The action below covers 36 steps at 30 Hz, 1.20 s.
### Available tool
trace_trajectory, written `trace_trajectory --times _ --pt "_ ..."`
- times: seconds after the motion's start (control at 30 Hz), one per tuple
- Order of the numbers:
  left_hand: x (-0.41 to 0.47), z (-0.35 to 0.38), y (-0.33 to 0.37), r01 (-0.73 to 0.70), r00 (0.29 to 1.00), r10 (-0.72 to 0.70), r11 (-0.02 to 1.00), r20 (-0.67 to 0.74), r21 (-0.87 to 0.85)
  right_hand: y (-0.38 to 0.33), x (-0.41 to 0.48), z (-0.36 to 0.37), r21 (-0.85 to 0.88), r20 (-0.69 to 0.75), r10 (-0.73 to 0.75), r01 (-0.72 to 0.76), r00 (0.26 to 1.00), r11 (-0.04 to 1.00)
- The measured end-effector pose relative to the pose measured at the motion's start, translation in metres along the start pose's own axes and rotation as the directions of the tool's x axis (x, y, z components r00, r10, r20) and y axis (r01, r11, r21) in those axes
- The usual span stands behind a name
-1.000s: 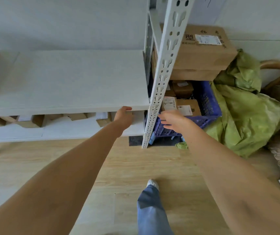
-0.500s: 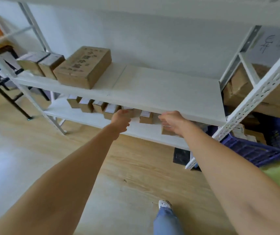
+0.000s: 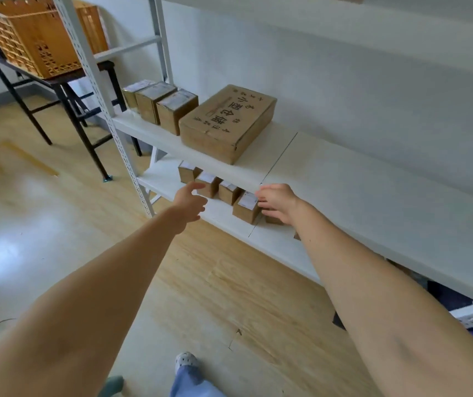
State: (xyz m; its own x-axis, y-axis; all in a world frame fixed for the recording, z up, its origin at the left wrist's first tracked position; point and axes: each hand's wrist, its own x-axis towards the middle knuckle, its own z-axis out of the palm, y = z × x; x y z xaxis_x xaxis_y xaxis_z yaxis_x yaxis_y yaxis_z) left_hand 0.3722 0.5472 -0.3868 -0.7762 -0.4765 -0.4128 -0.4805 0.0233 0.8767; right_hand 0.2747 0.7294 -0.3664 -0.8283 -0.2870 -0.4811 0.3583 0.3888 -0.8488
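Observation:
A row of small cardboard boxes with white labels [image 3: 229,191] stands on the white lower shelf [image 3: 166,179], partly hidden under the shelf above. My left hand [image 3: 189,200] reaches toward the left boxes, fingers relaxed, thumb and forefinger apart, holding nothing. My right hand [image 3: 276,202] is at the right end of the row. Its fingertips touch the side of the nearest labelled box [image 3: 245,207], and its palm covers another box [image 3: 272,220] that mostly hides beneath it.
The middle shelf [image 3: 358,181] carries a large flat cardboard box [image 3: 229,121] and three small boxes [image 3: 169,106]. A perforated white post [image 3: 97,90] stands at the left. Beyond it an orange crate [image 3: 29,32] sits on a black table [image 3: 66,81]. Wooden floor below, my foot [image 3: 185,361].
My view swung left along the shelving, away from the blue crate and green bag. Both hands moved left along the lower shelf to the row of small boxes.

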Motion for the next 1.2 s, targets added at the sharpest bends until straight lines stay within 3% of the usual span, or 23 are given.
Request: trace_trajectory --times 0.23,0.47,0.73,1.2 --pt "0.097 -0.064 0.011 0.068 0.998 -0.068 0.997 -0.006 0.034 -0.047 0.089 0.064 0.014 0.005 0.06 -0.06 0.998 0.998" --pt "0.156 -0.134 -0.008 0.104 0.989 -0.109 0.993 -0.1 -0.055 -0.072 0.133 0.14 -0.082 0.07 0.094 -0.089 0.993 0.993" --pt "0.226 -0.172 -0.003 0.098 0.995 -0.1 0.994 -0.029 -0.057 -0.086 0.172 0.202 -0.08 0.015 0.181 -0.179 0.983 0.981" --pt "0.42 -0.244 -0.027 0.14 0.97 -0.162 0.982 0.183 0.131 -0.073 0.301 0.328 0.019 -0.152 0.317 -0.317 0.936 0.948"
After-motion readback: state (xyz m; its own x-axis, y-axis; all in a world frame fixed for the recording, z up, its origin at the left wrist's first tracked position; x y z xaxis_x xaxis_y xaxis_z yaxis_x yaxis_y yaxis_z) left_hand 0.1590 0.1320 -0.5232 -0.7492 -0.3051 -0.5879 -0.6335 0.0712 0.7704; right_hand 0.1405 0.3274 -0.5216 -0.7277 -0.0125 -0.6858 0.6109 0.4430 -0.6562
